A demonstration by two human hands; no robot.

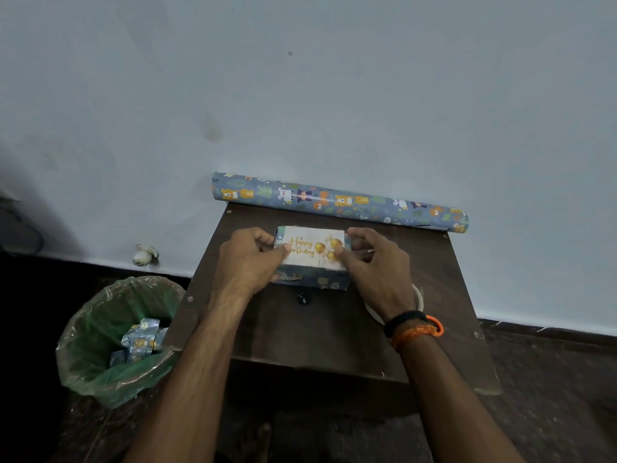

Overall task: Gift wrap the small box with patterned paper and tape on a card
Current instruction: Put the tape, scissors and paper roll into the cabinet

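Note:
A small box (314, 281) wrapped in blue animal-pattern paper sits on the dark wooden table (320, 332). A white "Happy Birthday" card (312, 249) with gold balloons lies on its top. My left hand (248, 262) grips the box's left end, thumb pressed on the card's left edge. My right hand (375, 262) holds the right end, thumb on the card by the balloons. A thin strip of clear tape seems to stick out near my right fingers. The roll of patterned paper (339, 202) lies along the wall behind the box.
A roll of tape (417, 300) lies on the table, mostly hidden under my right wrist. A small black object (303, 299) sits just in front of the box. A green-lined bin (117, 339) with paper scraps stands left of the table. The wall rises right behind.

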